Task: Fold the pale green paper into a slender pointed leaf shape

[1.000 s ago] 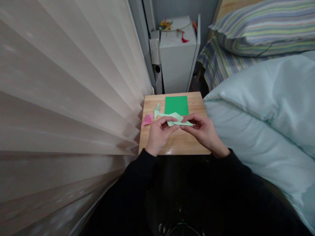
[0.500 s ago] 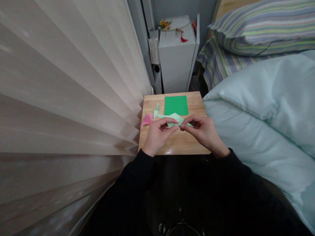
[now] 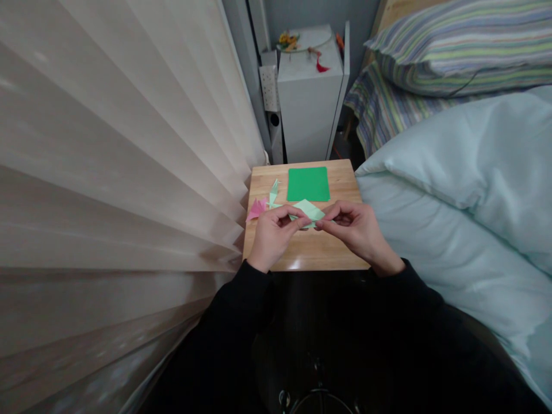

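Note:
A folded piece of light green origami paper (image 3: 309, 209) is pinched between both hands above the small wooden table. My left hand (image 3: 276, 233) grips its left part between thumb and fingers. On the opposite side, the thumb and index finger of my right hand (image 3: 356, 226) are closed on its right corner; part of the paper there is hidden by the fingers. Beyond my left hand lie a pink folded paper figure (image 3: 257, 209) and a pale green folded paper figure (image 3: 273, 192). Behind the held paper is a square of bright green paper (image 3: 307, 184).
The wooden table (image 3: 319, 253) stands between a pleated curtain (image 3: 172, 144) on the left and a bed with a pale blue quilt (image 3: 431, 213) on the right. A white cabinet (image 3: 308, 115) with small ornaments rises behind it. A striped pillow (image 3: 466, 49) rests on the bed.
The held paper has shifted slightly; its upper face now shows more broadly between the hands, and less of its right point sticks out. Both hands keep their pinch.

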### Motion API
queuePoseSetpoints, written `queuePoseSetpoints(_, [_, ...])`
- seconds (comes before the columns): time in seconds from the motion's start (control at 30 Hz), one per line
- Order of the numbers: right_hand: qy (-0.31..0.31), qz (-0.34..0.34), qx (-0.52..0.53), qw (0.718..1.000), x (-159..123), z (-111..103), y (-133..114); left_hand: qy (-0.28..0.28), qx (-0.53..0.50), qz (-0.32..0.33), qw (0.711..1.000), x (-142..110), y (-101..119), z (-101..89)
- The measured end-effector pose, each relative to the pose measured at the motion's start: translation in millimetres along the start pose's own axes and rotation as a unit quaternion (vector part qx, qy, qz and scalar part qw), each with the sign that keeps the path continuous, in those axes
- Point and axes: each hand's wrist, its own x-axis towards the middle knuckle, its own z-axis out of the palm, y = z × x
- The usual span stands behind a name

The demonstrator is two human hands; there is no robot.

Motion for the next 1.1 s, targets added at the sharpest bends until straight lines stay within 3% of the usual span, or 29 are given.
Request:
queuePoseSetpoints(0.13, [0.013,0.003,0.002,1.000,0.5,0.4,0.7,-0.012,-0.043,-0.025,0.999,-0.5,0.7,2.3])
queuePoseSetpoints(0.5, [0.034,0.027,0.003,0.999,0.1,4.2,-5.0,0.019,0.061,0.035,0.997,-4.7,1.7,4.6])
queuePoseSetpoints(0.83, [0.031,0.025,-0.008,0.999,-1.9,6.4,-8.9,0.043,0.069,0.051,0.995,-6.8,0.8,8.6])
queuePoseSetpoints(1.1, [0.042,0.023,0.001,0.999,-1.1,5.9,-11.2,0.013,0.053,0.052,0.997,-6.6,3.5,7.4])
